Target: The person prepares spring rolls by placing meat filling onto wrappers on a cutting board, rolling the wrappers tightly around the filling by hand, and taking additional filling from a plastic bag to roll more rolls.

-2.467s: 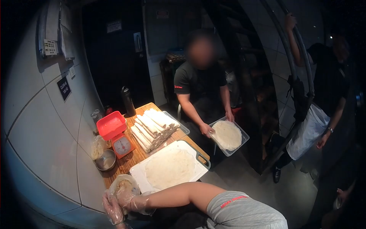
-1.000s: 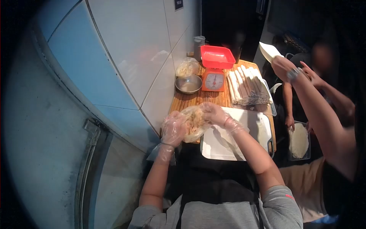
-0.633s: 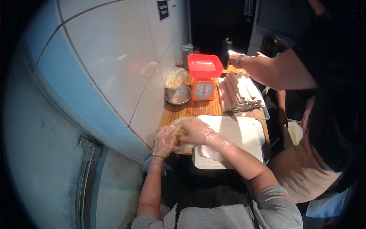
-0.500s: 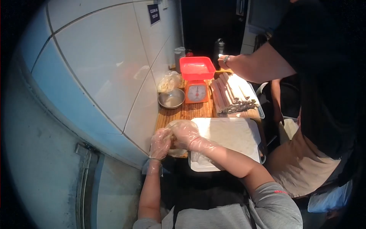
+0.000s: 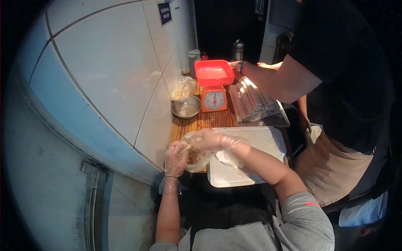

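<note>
My left hand [image 5: 176, 159], in a clear plastic glove, is closed on the gathered edge of a clear plastic bag [image 5: 200, 166]. Inside the bag is some reddish-brown food, too unclear to name. Over the bag's mouth is my right hand [image 5: 206, 139], gloved too; motion smears its fingers, so their grip cannot be made out. A white tray [image 5: 255, 167] lies to the right of the bag, under my right forearm. On it, near the bag, is a small crumpled white piece [image 5: 228, 158].
Beyond my hands stand a metal bowl [image 5: 186, 109], an orange scale [image 5: 214, 100] with a red pan [image 5: 214, 73], and a bag of pale food [image 5: 183, 88]. Long pale rolls [image 5: 251, 100] are stacked on a metal tray. A co-worker's arm [image 5: 272, 81] reaches in from the right.
My right hand has shifted slightly up and right, and the bag is spread wider, showing the reddish-brown food. The co-worker's hand has moved left, close to the red pan.
</note>
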Demonstrator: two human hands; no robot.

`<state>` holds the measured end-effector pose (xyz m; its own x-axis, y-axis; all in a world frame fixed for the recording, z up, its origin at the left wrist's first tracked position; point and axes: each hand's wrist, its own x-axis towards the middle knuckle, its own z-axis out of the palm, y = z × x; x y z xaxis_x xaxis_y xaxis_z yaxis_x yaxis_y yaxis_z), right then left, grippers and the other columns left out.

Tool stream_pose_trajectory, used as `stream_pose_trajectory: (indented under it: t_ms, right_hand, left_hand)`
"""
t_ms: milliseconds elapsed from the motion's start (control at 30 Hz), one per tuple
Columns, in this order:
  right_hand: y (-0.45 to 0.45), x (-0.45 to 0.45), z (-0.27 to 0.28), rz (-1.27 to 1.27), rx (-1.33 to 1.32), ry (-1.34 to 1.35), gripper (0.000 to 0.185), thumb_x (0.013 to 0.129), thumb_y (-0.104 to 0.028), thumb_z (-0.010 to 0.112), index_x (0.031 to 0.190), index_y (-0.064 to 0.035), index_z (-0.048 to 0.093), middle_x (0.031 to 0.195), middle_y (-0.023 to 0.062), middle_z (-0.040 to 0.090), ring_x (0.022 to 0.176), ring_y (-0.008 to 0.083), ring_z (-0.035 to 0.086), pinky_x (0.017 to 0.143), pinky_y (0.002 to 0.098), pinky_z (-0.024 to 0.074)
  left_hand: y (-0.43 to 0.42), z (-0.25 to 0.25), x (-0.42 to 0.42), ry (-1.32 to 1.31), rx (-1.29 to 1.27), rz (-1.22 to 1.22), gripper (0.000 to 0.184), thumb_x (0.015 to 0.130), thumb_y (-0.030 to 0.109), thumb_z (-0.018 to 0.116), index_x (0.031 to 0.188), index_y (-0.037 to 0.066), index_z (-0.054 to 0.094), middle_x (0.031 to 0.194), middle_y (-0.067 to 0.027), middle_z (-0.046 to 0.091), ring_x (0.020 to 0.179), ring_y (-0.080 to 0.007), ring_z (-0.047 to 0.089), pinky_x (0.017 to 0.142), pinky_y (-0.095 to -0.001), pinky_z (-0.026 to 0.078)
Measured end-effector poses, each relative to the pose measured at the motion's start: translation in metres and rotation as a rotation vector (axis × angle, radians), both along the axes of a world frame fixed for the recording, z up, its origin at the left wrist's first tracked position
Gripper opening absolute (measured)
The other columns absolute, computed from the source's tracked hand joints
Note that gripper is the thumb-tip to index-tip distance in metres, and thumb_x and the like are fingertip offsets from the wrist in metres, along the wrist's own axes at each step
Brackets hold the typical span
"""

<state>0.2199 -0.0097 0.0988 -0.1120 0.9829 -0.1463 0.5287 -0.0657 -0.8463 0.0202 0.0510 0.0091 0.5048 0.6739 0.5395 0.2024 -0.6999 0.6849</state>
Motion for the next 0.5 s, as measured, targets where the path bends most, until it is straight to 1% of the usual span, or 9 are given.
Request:
stream_pose_trajectory:
  t_ms: [67,133,167,200,300,333,400,433,500]
  right_hand:
    - [0.005,0.022,0.005,0.031,-0.108,0.422,0.035,0.080,-0.021,0.078,0.112,-0.0078,0.070,0.099,0.0001,0.070,0.092,0.0127,0.064,0.083,0.0329,0.0539]
    - [0.011,0.045,0.020,0.065,-0.097,0.740,0.028,0.085,-0.017,0.075,0.111,-0.0081,0.069,0.095,0.0001,0.069,0.091,0.0113,0.064,0.079,0.0295,0.0542]
    - [0.004,0.043,0.056,-0.086,-0.084,0.731,0.024,0.089,-0.013,0.072,0.111,-0.0077,0.066,0.097,-0.0002,0.067,0.089,0.0096,0.063,0.077,0.0278,0.0545]
    - [0.001,0.051,0.084,-0.040,-0.039,0.864,0.027,0.090,-0.011,0.070,0.115,-0.0051,0.061,0.097,0.0035,0.066,0.088,0.0153,0.066,0.076,0.0283,0.0554]
    - [0.057,0.108,0.110,0.227,0.166,1.119,0.014,0.090,-0.005,0.062,0.104,-0.0064,0.059,0.090,0.0007,0.059,0.082,0.0124,0.059,0.076,0.0286,0.0517]
    - [0.082,0.139,0.112,-0.001,0.238,0.915,0.015,0.089,-0.002,0.060,0.102,-0.0076,0.057,0.091,0.0013,0.058,0.081,0.0124,0.058,0.073,0.0278,0.0507]
    - [0.104,0.154,0.132,0.087,0.421,0.627,0.017,0.085,0.002,0.058,0.099,-0.0065,0.056,0.087,0.0036,0.056,0.076,0.0149,0.056,0.071,0.0284,0.0477]
    - [0.120,0.155,0.135,-0.242,0.459,0.395,0.016,0.080,0.006,0.059,0.090,-0.0070,0.058,0.077,0.0030,0.055,0.072,0.0151,0.055,0.066,0.0268,0.0450]
    - [0.153,0.175,0.126,-0.404,0.535,-0.415,0.016,0.083,-0.014,0.059,0.087,-0.0022,0.068,0.081,0.0145,0.065,0.076,0.0264,0.066,0.068,0.0357,0.0536]
  left_hand:
    - [0.002,0.000,0.002,0.003,0.033,0.010,0.029,0.077,0.005,0.062,0.104,0.009,0.069,0.109,-0.0145,0.066,0.100,-0.0376,0.064,0.088,-0.0455,0.051]
    - [0.003,-0.005,0.001,0.008,0.075,0.029,0.031,0.075,0.004,0.062,0.105,0.010,0.068,0.108,-0.0143,0.066,0.099,-0.0380,0.064,0.087,-0.0461,0.051]
    - [0.002,-0.003,0.001,-0.001,0.091,0.024,0.031,0.075,0.004,0.062,0.106,0.010,0.068,0.108,-0.0142,0.066,0.099,-0.0382,0.064,0.087,-0.0462,0.052]
    - [0.000,0.002,0.000,-0.009,0.107,0.018,0.032,0.075,0.004,0.062,0.106,0.010,0.067,0.108,-0.0140,0.066,0.099,-0.0383,0.064,0.087,-0.0464,0.052]
    - [-0.002,0.004,0.001,-0.050,0.089,0.003,0.032,0.075,0.006,0.063,0.107,0.009,0.067,0.108,-0.0141,0.066,0.095,-0.0387,0.065,0.084,-0.0463,0.053]
    - [-0.003,0.007,0.001,-0.060,0.058,-0.011,0.032,0.075,0.007,0.063,0.106,0.009,0.067,0.108,-0.0142,0.066,0.094,-0.0388,0.065,0.083,-0.0464,0.053]
    - [-0.003,0.007,0.000,-0.076,0.031,-0.021,0.030,0.076,0.008,0.063,0.106,0.009,0.068,0.108,-0.0158,0.066,0.092,-0.0392,0.066,0.081,-0.0466,0.053]
    - [-0.003,0.007,0.000,-0.068,0.034,-0.006,0.031,0.075,0.008,0.063,0.106,0.009,0.068,0.108,-0.0162,0.066,0.092,-0.0393,0.066,0.081,-0.0468,0.053]
    - [-0.004,0.007,0.000,-0.051,0.040,0.022,0.031,0.074,0.008,0.063,0.106,0.009,0.069,0.107,-0.0170,0.066,0.092,-0.0396,0.066,0.080,-0.0471,0.054]
